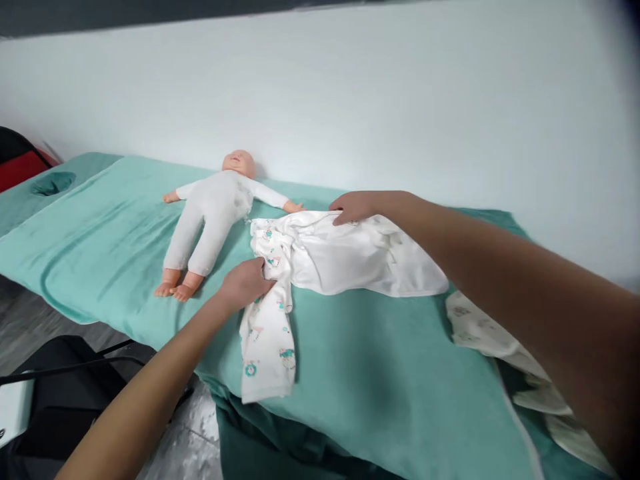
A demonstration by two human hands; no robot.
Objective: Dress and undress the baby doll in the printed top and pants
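A small white baby shirt (340, 260) with a coloured print lies on the green sheet, its plain side up on the right. One printed sleeve (267, 353) hangs down toward the near edge of the bed. My left hand (249, 283) is closed on the garment where that sleeve meets the body, fingertips partly hidden in the cloth. At the top edge of the shirt, my right hand (357, 205) pinches the fabric. To the left, a baby doll (215, 207) in a white body lies on its back, one arm stretched toward the shirt.
The bed (125, 267) with its green sheet runs along a white wall (320, 100). More pale printed cloth (493, 333) lies under my right forearm. A black chair or bag (70, 373) stands at lower left, and a red and black object (23, 163) at far left.
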